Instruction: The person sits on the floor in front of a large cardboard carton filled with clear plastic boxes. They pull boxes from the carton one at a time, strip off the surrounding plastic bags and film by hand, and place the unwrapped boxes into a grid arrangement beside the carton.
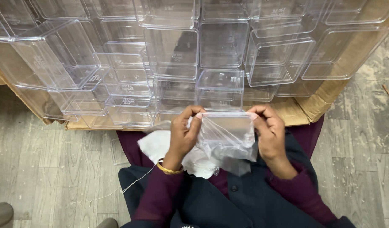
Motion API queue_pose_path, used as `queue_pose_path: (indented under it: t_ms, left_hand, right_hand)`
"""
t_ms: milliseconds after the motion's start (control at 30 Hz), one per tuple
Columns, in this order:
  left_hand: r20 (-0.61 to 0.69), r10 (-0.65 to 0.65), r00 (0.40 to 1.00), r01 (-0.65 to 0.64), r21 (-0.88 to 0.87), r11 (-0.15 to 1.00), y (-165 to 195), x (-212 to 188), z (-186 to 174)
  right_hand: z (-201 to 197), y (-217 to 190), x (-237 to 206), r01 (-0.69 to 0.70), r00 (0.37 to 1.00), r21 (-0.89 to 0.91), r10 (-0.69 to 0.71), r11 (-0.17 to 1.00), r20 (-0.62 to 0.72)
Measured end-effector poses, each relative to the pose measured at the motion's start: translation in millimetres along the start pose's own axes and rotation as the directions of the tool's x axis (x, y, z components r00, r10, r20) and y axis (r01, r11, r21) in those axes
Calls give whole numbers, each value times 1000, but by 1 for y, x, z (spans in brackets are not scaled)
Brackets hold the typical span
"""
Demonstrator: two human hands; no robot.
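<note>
Both hands meet just near of a heap of containers, over the person's lap. The left hand (184,135) is closed, thumb and fingers pinching the upper left edge of a thin clear plastic bag (228,135). The right hand (268,133) is closed too, pinching the bag's upper right edge, so the film is stretched between them. The bag seems to wrap a clear box, though the film blurs it too much to be sure. A crumpled white cloth (158,145) lies just left of and under the left hand, touching the bag. A gold bangle (169,169) circles the left wrist.

Beyond the hands, many clear square plastic containers (173,55) lie piled on a flattened brown cardboard sheet (304,107) spread on the grey plank floor (47,164).
</note>
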State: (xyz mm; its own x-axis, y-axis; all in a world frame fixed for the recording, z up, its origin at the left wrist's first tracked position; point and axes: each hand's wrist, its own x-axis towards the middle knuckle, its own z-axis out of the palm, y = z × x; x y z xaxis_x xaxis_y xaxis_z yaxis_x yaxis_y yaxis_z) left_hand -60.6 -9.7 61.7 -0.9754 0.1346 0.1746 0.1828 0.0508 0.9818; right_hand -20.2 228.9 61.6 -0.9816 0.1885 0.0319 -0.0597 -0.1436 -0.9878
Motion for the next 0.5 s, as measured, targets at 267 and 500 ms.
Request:
queue_pose_path:
  t_ms: [267,500]
  left_hand:
    - [-175,-123,977,148,140,979,-8,-21,18]
    - [-206,112,972,-26,377,926,-1,-30,27]
  right_hand:
    - [4,33,7,-36,998,-229,25,973,-50]
    - [5,20,-6,-115,993,-157,112,981,-30]
